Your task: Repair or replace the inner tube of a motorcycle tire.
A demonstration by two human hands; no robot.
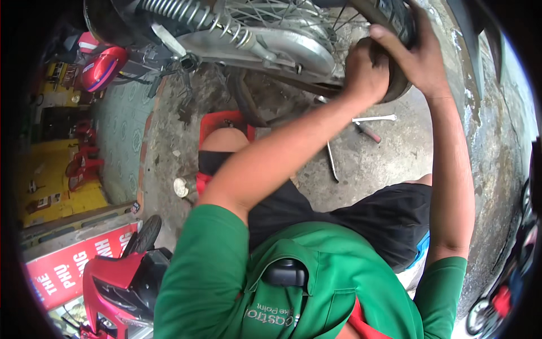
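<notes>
A motorcycle's rear wheel, with its black tire (400, 87) and thin spokes (291, 22), stands at the top of the head view. My left hand (366, 73) is closed in a fist against the tire's lower edge, its fingertips partly hidden. Around the outer side of the tire curls my right hand (422, 59), thumb stretched across the near face and fingers going behind. Below the hands, a silver wrench (374, 118) lies on the concrete beside a tool with a reddish handle (368, 133). A slim metal bar (332, 162) rests nearer my legs.
Left of the wheel are the silver chain case (282, 50) and a coil spring shock (189, 14). A red plastic crate (215, 121) sits by my left knee, near a pale round can (180, 187). A red motorbike (116, 288) stands at lower left.
</notes>
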